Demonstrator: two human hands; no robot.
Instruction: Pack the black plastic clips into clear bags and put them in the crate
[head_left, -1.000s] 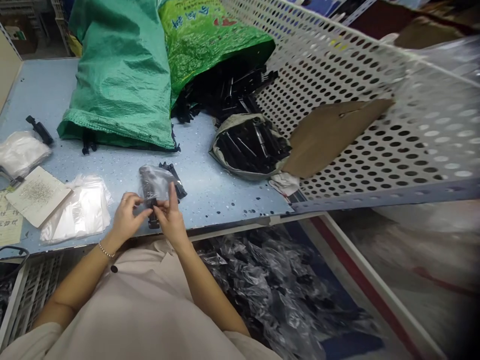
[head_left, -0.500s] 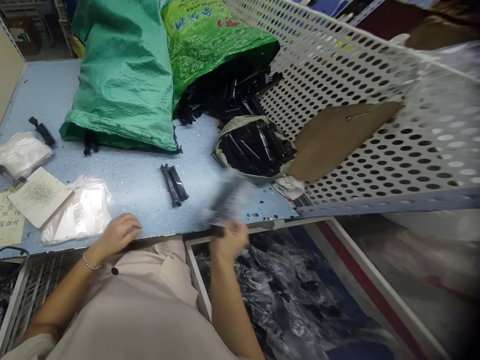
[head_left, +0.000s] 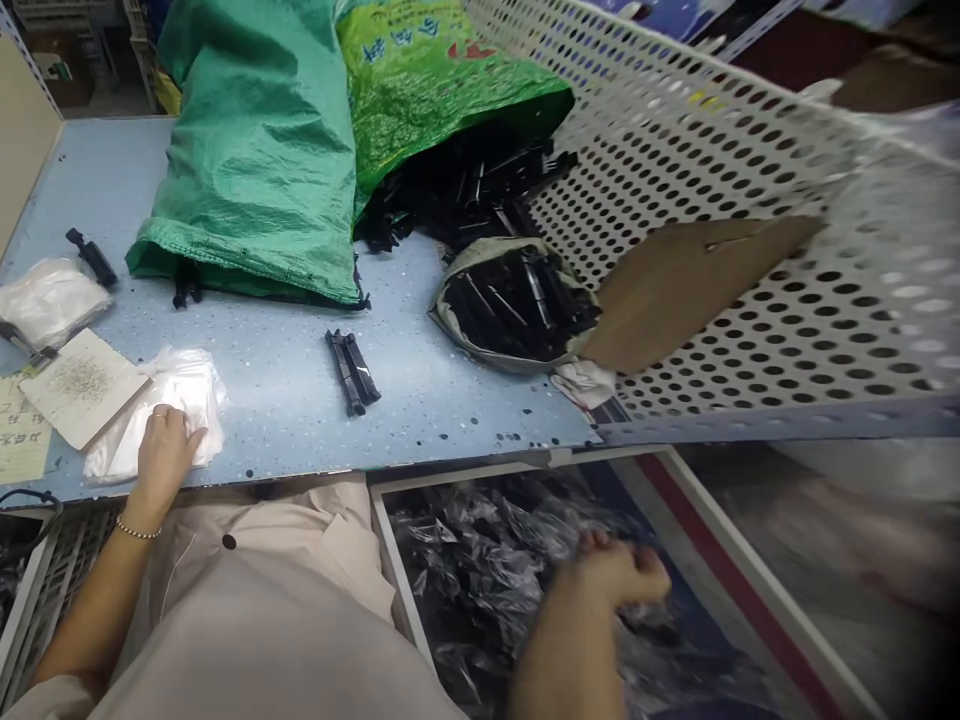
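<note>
My left hand (head_left: 166, 450) lies on a stack of clear plastic bags (head_left: 196, 385) at the table's front left, fingers stretched and thumb apart. My right hand (head_left: 619, 572), blurred, hangs over a bin (head_left: 403, 575) of bagged black parts (head_left: 495, 550) below the table edge. Its fingers are loosely curled and apart, with no part visible between them. Between the hands, a pair of slim black plastic parts (head_left: 352, 373) lies side by side on the blue table (head_left: 281, 400). More such parts fill an open sack (head_left: 517, 300) farther back.
A green sack (head_left: 255, 160) and a bright green printed bag (head_left: 450, 85) spilling black parts stand at the back. A white perforated basket wall (head_left: 787, 340) rises on the right, with brown cardboard (head_left: 697, 280) against it. A card (head_left: 84, 390) lies left.
My right hand has moved right and down from the table edge to over the bin; the bagged black parts no longer show in it. My left hand has moved left onto the plastic bags.
</note>
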